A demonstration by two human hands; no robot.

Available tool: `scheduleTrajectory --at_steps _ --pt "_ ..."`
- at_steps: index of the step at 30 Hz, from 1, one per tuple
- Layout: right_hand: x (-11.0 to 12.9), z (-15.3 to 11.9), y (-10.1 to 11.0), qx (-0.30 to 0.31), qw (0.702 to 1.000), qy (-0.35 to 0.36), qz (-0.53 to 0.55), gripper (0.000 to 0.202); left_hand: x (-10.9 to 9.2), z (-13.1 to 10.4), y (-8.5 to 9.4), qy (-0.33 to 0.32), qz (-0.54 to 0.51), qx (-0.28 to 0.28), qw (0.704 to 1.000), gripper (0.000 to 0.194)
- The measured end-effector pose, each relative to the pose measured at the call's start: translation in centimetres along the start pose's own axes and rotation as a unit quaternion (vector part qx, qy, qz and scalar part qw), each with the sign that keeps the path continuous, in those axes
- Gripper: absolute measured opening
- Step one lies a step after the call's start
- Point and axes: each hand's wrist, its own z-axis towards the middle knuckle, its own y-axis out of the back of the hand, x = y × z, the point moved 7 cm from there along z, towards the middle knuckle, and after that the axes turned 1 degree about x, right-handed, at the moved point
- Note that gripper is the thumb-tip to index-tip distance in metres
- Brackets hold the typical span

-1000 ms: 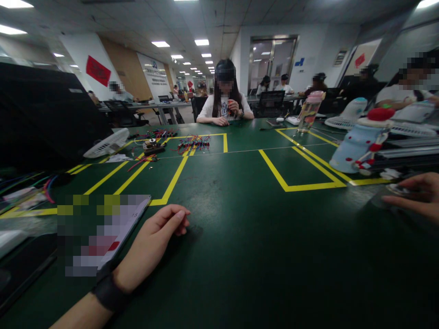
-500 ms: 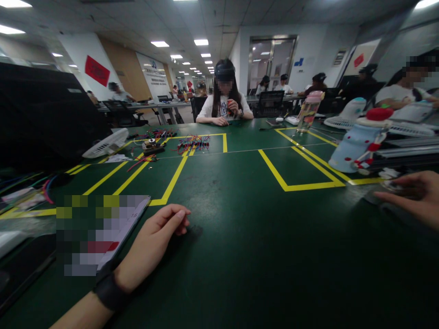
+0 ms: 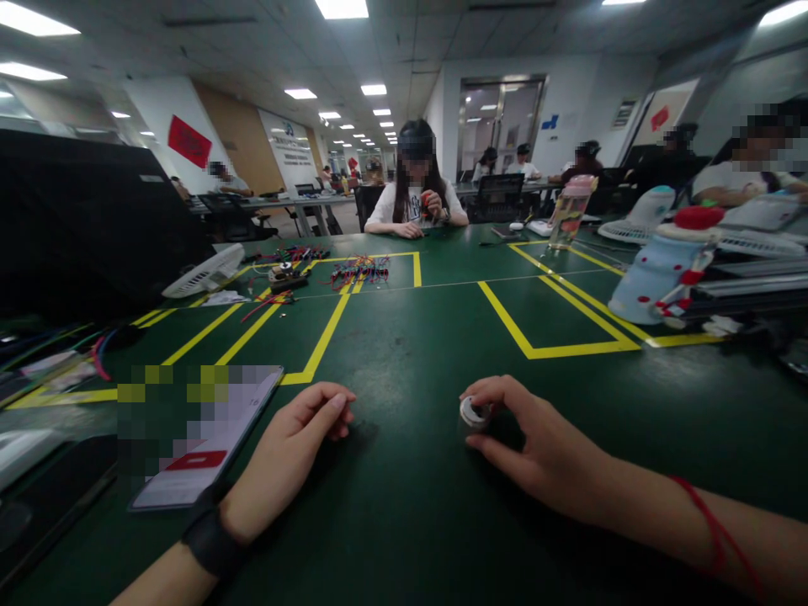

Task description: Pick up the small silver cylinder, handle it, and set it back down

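At the centre right of the frame, the person's right hand [image 3: 549, 442] has its fingers curled round a small cylinder with a whitish rim [image 3: 467, 411], the thumb on its near side and the other fingers over the far side and top. From where I stand I can't tell whether its base touches the green table [image 3: 404, 522]. A red string bracelet [image 3: 716, 526] circles that wrist.

The left hand [image 3: 306, 433], left of centre, lies on the table with its fingers loosely closed, thumb against the forefinger; I see nothing in it. A black wristband [image 3: 211, 534] sits on that wrist, and just beside it, at lower left, is a slim device with a lit screen [image 3: 243, 417], partly blurred out.

Yellow tape [image 3: 584, 348] marks out boxes on the tabletop. At upper left of centre lies a tangle of coloured wires [image 3: 359, 271]; toward the right edge stands a light-blue bottle with a red top [image 3: 650, 278]. Across the table, at upper centre, sits a person in a white top [image 3: 385, 210], one hand raised round something orange-red.
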Motion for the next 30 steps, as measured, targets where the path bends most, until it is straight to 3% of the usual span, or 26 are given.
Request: scheduleTrajectory --at_steps 7,15,19,24,30 --pt "-0.9 -0.1 -0.4 -0.006 0.999 -0.007 0.047 0.037 -1.7 -0.4 -1.5 -0.024 0.106 0.041 0.993 0.025" --pt "-1.1 0.5 -1.1 -0.009 0.993 -0.027 0.111 0.044 -8.3 -0.3 -8.0 -0.155 0.156 0.133 0.966 0.025" --pt "-1.3 0.7 -1.4 0.011 0.991 -0.029 0.133 0.042 -10.0 0.3 -10.2 -0.205 0.156 0.159 0.953 0.021" --pt "-1.1 0.8 -1.5 0.018 0.99 -0.025 0.14 0.042 -10.3 0.6 -10.5 -0.225 0.148 0.134 0.954 0.013" --pt "-0.7 0.5 -0.9 -0.007 0.993 -0.017 0.115 0.038 -9.4 0.7 -8.6 -0.188 0.14 0.084 0.969 0.012"
